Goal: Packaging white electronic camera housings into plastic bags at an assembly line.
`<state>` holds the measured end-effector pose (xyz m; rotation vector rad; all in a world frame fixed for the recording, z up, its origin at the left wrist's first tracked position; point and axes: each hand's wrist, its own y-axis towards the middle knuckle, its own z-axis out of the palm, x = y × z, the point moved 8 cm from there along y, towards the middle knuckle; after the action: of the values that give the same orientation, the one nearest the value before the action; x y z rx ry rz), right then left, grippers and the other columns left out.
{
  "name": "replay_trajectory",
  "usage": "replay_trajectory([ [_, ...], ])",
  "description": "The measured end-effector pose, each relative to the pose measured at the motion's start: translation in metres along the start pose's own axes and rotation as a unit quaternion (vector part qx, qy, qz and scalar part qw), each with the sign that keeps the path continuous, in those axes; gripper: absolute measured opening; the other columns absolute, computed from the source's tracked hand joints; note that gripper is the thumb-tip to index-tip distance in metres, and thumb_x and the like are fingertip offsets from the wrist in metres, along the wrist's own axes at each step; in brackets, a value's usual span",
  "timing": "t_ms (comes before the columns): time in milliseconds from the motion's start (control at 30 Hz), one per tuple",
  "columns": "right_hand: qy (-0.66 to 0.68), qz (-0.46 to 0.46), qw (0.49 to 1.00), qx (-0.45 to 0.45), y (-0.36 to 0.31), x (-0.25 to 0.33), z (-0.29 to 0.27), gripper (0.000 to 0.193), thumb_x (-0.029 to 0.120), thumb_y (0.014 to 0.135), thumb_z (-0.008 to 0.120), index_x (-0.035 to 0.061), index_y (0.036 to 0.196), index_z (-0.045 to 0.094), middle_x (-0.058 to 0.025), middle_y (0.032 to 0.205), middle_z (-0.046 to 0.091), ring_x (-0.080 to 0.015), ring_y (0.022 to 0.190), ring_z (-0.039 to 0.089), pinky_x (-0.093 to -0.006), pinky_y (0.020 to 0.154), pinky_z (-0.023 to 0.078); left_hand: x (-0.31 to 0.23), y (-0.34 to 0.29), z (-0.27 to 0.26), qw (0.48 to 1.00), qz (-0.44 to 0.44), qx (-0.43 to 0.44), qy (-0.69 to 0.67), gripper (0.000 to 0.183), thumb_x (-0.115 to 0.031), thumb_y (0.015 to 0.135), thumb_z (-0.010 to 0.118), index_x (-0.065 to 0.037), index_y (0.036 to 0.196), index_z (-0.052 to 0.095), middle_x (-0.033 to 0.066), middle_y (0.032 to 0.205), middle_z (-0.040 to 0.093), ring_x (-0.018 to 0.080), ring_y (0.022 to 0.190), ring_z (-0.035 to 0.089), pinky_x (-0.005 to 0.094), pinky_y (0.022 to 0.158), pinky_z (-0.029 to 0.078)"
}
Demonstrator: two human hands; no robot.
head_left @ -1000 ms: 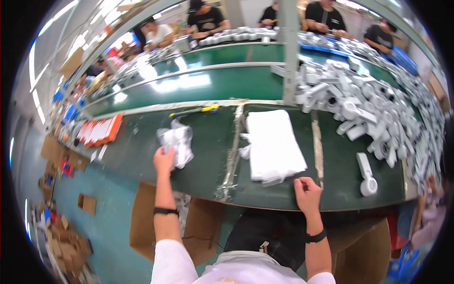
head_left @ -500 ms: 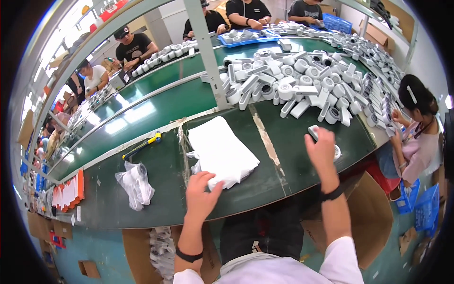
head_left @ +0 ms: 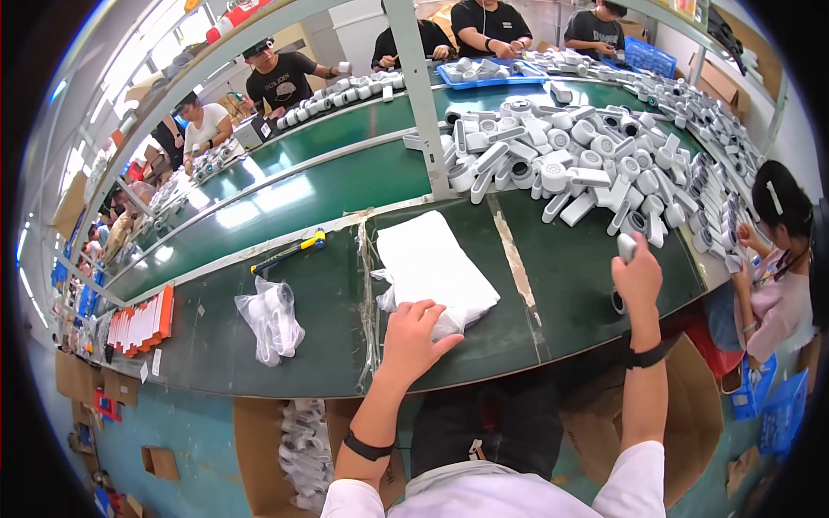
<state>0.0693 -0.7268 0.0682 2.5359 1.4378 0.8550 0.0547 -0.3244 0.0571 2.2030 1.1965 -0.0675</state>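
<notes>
My left hand [head_left: 418,340] rests at the near edge of a stack of white plastic bags [head_left: 436,268], fingers spread. Farther right, my right hand [head_left: 637,276] is closed around a small white handheld fan [head_left: 627,248]. The fan's pale end sticks out above my fingers, and a dark round part shows beside my palm. Just beyond that hand lies a big heap of similar white and grey fans [head_left: 570,164]. To the left of the stack, two or so white pieces sit inside a clear plastic bag [head_left: 270,322].
A yellow-and-black hammer [head_left: 289,251] lies on the dark green table [head_left: 345,285]. Orange-and-white cards [head_left: 142,321] stand at the left. A metal post [head_left: 423,104] rises behind the stack. Open cardboard boxes [head_left: 682,406] stand below the edge. A co-worker [head_left: 768,259] sits at the right.
The view has shifted, so the scene sits farther right in the picture. My right hand has turned and tilted the fan it holds. My left hand stays at the stack's near edge.
</notes>
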Motion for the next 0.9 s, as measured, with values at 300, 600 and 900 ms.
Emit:
replay_trajectory([
  [300, 0.339, 0.056, 0.927, -0.149, -0.044, -0.034, -0.012, 0.031, 0.018, 0.086, 0.07, -0.0024, 0.108, 0.064, -0.003, 0.086, 0.063, -0.0123, 0.071, 0.06, -0.0252, 0.066, 0.049, 0.004, 0.004, 0.032, 0.99, -0.104, -0.023, 0.09, 0.026, -0.032, 0.073, 0.078, -0.008, 0.074, 0.068, 0.0055, 0.075, 0.062, 0.0261, 0.076, 0.057, 0.0382, 0.068, 0.042],
  [600, 0.781, 0.265, 0.56, 0.08, -0.103, -0.026, 0.031, 0.04, 0.014, 0.087, 0.057, -0.0018, 0.124, 0.05, -0.0154, 0.105, 0.064, -0.0247, 0.082, 0.068, -0.0288, 0.066, 0.058, 0.007, 0.002, 0.035, 0.988, -0.128, -0.045, 0.076, 0.026, -0.033, 0.074, 0.076, -0.008, 0.079, 0.069, 0.006, 0.081, 0.064, 0.0274, 0.078, 0.058, 0.0397, 0.07, 0.043],
  [900, 0.851, 0.231, 0.409, 0.236, -0.164, 0.041, 0.066, 0.062, -0.008, 0.069, 0.06, 0.0052, 0.129, 0.048, -0.0125, 0.104, 0.06, -0.024, 0.09, 0.064, -0.0411, 0.082, 0.055, 0.01, -0.006, 0.04, 0.985, -0.152, -0.01, 0.08, 0.017, -0.025, 0.078, 0.073, -0.011, 0.088, 0.07, 0.0042, 0.083, 0.064, 0.0263, 0.083, 0.057, 0.0397, 0.072, 0.043],
])
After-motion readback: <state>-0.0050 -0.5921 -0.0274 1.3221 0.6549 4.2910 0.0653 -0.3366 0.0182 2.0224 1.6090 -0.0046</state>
